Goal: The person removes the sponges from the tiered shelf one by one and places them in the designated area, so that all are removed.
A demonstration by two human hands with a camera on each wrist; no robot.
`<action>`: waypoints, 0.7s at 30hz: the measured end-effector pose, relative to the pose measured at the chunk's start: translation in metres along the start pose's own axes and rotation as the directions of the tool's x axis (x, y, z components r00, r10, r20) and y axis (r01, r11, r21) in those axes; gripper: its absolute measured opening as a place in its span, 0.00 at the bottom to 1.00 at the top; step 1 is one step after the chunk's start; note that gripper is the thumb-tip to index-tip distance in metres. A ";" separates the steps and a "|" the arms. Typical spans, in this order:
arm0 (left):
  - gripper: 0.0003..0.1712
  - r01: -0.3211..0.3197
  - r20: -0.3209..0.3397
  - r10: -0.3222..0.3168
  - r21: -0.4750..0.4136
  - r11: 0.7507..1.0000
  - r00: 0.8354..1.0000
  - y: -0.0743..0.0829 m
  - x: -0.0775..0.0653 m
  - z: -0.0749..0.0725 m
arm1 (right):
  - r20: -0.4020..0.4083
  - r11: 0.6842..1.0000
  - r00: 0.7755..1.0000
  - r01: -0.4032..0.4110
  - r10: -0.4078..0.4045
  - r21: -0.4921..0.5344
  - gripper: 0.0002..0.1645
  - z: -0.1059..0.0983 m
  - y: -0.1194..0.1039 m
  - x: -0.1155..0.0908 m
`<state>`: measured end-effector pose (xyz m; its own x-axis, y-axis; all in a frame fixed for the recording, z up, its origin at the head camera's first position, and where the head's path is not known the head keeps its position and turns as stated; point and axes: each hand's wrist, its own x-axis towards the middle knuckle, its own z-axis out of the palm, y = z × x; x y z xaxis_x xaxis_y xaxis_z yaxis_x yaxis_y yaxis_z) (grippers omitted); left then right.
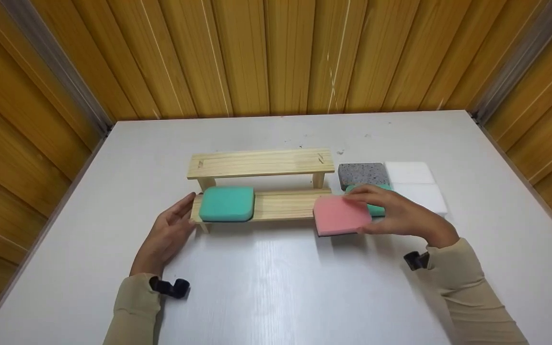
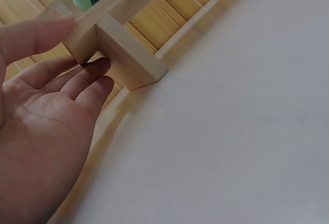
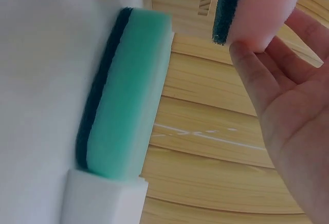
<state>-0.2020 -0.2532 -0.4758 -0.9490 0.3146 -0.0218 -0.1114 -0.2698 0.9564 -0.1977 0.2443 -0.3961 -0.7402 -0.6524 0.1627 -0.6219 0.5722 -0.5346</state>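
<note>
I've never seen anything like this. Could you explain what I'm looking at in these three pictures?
There is no machine doing the work here, just a person's two bare hands. The wide picture comes from a camera worn on the head, looking forward and down. The other two come from cameras on the left and right wrists.

On the white table stands a two-level wooden stand, with a green sponge on its lower board. To its right lie a second green sponge, a grey speckled block and two white blocks.

The right hand holds a pink sponge near the lower board's right end. The left hand holds the stand's left end between thumb and fingers.
</note>
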 end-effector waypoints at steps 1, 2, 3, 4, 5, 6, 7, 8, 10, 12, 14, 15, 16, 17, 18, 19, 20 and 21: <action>0.43 0.003 -0.005 -0.003 0.002 1.000 1.000 0.000 0.000 0.000 | -0.005 1.000 1.000 0.006 -0.006 -0.005 0.35 -0.001 0.001 -0.001; 0.44 0.004 -0.011 -0.004 0.002 1.000 1.000 0.000 0.000 0.001 | -0.009 1.000 1.000 0.009 -0.009 -0.007 0.35 -0.001 0.002 -0.003; 0.44 0.005 -0.016 -0.005 0.000 1.000 1.000 0.000 0.001 0.001 | -0.014 1.000 1.000 0.016 -0.016 -0.012 0.35 -0.002 0.003 -0.004; 0.44 0.007 -0.020 -0.007 -0.002 1.000 1.000 0.000 0.001 0.001 | -0.017 1.000 1.000 0.015 -0.015 -0.014 0.36 -0.002 0.004 -0.006; 0.44 0.011 -0.024 -0.011 0.001 1.000 1.000 0.000 0.001 0.001 | -0.017 1.000 1.000 0.008 -0.008 -0.016 0.36 -0.003 0.004 -0.007; 0.44 0.014 -0.026 -0.014 0.000 1.000 1.000 0.000 0.001 0.001 | -0.018 1.000 1.000 0.002 -0.003 -0.013 0.36 -0.003 0.005 -0.009; 0.44 0.015 -0.028 -0.015 0.000 1.000 0.999 0.000 0.001 0.000 | -0.019 1.000 1.000 -0.003 0.003 -0.012 0.37 -0.004 0.006 -0.010; 0.43 0.015 -0.029 -0.015 -0.001 1.000 0.999 0.000 0.001 0.000 | -0.018 1.000 1.000 -0.013 0.013 -0.010 0.37 -0.005 0.007 -0.012; 0.43 0.016 -0.029 -0.016 0.002 1.000 0.999 0.001 0.002 0.000 | -0.020 1.000 1.000 -0.017 0.016 -0.005 0.37 -0.006 0.008 -0.014; 0.43 0.014 -0.026 -0.014 0.012 1.000 1.000 0.000 0.001 0.000 | -0.023 1.000 1.000 -0.013 0.013 -0.011 0.36 -0.007 0.010 -0.017; 0.43 0.012 -0.022 -0.012 0.020 1.000 1.000 0.000 0.001 0.000 | -0.027 1.000 1.000 -0.007 0.007 -0.016 0.36 -0.008 0.012 -0.020; 0.44 0.010 -0.020 -0.010 0.026 1.000 1.000 0.000 0.001 0.000 | -0.030 1.000 1.000 -0.004 0.004 -0.015 0.36 -0.008 0.013 -0.022; 0.44 0.010 -0.019 -0.010 0.028 1.000 1.000 0.000 0.001 0.000 | -0.032 1.000 0.999 0.002 -0.002 -0.018 0.36 -0.008 0.014 -0.023; 0.44 0.009 -0.017 -0.009 0.027 1.000 1.000 0.000 0.001 0.000 | -0.034 1.000 0.999 0.003 -0.003 -0.016 0.36 -0.009 0.014 -0.025; 0.44 0.009 -0.015 -0.008 0.024 1.000 1.000 0.000 0.001 0.000 | -0.036 1.000 0.999 0.004 -0.004 -0.011 0.36 -0.010 0.015 -0.026; 0.44 0.008 -0.016 -0.008 0.022 1.000 1.000 0.000 0.001 0.000 | -0.040 1.000 0.999 0.010 -0.011 -0.007 0.36 -0.010 0.016 -0.027; 0.44 0.006 -0.016 -0.006 0.021 1.000 1.000 0.000 0.001 0.000 | -0.043 1.000 0.999 0.018 -0.018 -0.003 0.36 -0.011 0.017 -0.028; 0.44 0.004 -0.017 -0.004 0.020 1.000 1.000 0.000 0.001 0.000 | -0.045 1.000 0.999 0.023 -0.023 0.000 0.36 -0.011 0.018 -0.029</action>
<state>-0.2026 -0.2530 -0.4756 -0.9535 0.2998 -0.0303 -0.1092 -0.2502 0.9620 -0.1904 0.2787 -0.4009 -0.7362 -0.6426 0.2124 -0.6391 0.5567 -0.5306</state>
